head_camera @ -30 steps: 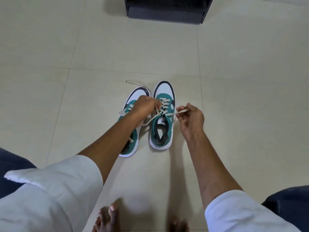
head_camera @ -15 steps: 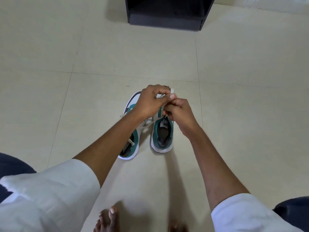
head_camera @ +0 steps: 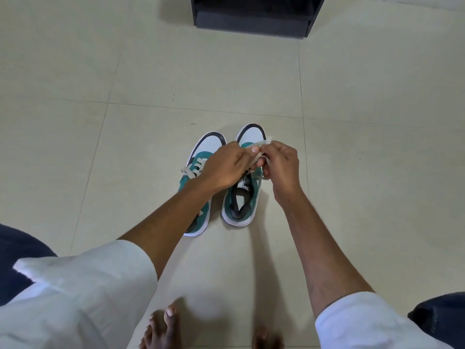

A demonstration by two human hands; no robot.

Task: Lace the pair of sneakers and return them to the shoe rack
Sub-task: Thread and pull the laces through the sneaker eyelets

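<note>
Two green and white sneakers stand side by side on the floor, toes pointing away from me. The left sneaker (head_camera: 201, 157) is partly covered by my left forearm. Over the laces of the right sneaker (head_camera: 241, 202), my left hand (head_camera: 224, 167) and my right hand (head_camera: 281, 165) meet. Both pinch the cream lace (head_camera: 261, 149) of that sneaker, its ends pulled up between the fingers. The dark shoe rack (head_camera: 251, 18) stands at the top of the view, beyond the sneakers.
Pale floor tiles surround the sneakers on all sides. My bare feet (head_camera: 163, 328) are at the bottom edge, with my knees in dark trousers at the lower left and lower right corners.
A second ago my hands were apart, pulling the lace ends sideways. They have come together above the right sneaker and now work the lace close to each other.
</note>
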